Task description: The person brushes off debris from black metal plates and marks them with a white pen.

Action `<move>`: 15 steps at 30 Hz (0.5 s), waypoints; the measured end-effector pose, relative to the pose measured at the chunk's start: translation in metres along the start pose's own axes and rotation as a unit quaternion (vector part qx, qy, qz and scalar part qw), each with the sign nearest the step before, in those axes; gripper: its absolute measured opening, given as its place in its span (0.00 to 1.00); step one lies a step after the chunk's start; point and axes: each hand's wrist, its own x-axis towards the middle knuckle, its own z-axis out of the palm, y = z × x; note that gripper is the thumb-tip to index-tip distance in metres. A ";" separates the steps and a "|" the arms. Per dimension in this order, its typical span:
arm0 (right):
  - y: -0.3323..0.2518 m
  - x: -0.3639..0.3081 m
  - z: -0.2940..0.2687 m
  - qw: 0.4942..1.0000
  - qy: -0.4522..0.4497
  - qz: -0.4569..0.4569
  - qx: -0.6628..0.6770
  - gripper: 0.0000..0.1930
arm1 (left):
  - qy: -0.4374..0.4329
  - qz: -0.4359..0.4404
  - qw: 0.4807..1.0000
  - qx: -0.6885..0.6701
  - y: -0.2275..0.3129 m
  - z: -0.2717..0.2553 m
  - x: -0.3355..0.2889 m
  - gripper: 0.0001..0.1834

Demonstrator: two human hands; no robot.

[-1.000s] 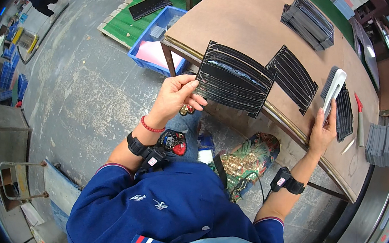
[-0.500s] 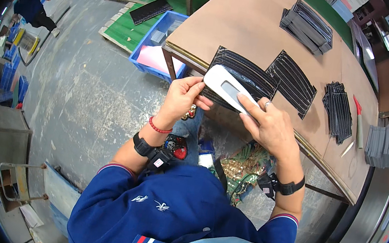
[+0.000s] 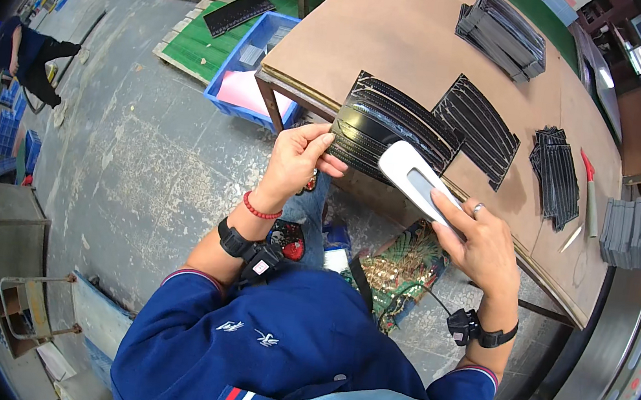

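Note:
My left hand [image 3: 299, 160] pinches the near left edge of a black striped panel [image 3: 401, 118], which has rows of stitching and overhangs the table's front edge. A yellowish sheen shows on the panel near that hand. In my right hand [image 3: 483, 246] is a long white handheld device [image 3: 400, 164] with rounded ends and a grey inset. Its far end hovers over or touches the panel's near right part; I cannot tell which. Farther right lies a second black striped panel [image 3: 477, 131], flat on the table [image 3: 372, 24] and partly beside the first.
A tied stack of dark strips [image 3: 505, 39] stands at the far right. Nearer are a pile of striped pieces [image 3: 556, 179], a red-tipped tool [image 3: 590, 179] and grey stacked pieces [image 3: 631, 235]. Left of the table sits a blue crate [image 3: 227, 83]; another person [image 3: 32, 60] is at far left.
My right hand has drawn the white device rightward and nearer to me, uncovering the panel's left part. My left hand keeps its pinch. The other person has shifted left and nearer.

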 end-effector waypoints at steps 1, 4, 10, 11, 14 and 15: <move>0.002 -0.004 -0.001 1.000 0.000 0.000 0.000 0.22 | 0.000 0.000 1.000 0.000 0.000 0.000 0.000 0.15; 0.006 -0.015 -0.004 1.000 0.004 0.018 0.003 0.23 | -0.003 -0.001 1.000 -0.001 -0.002 0.000 0.001 0.15; 0.008 -0.032 -0.014 0.999 -0.014 0.035 -0.022 0.23 | -0.008 -0.012 1.000 0.013 -0.005 0.000 0.000 0.15; 0.009 -0.036 -0.017 0.999 -0.011 0.047 -0.013 0.23 | -0.008 -0.010 1.000 0.015 -0.003 0.001 -0.001 0.15; 0.024 -0.051 -0.019 0.997 0.016 0.074 0.029 0.24 | -0.010 -0.010 1.000 0.001 0.000 -0.001 0.000 0.15; 0.028 -0.056 -0.018 0.993 0.042 0.089 0.061 0.24 | -0.011 -0.012 1.000 -0.016 0.001 -0.001 0.001 0.15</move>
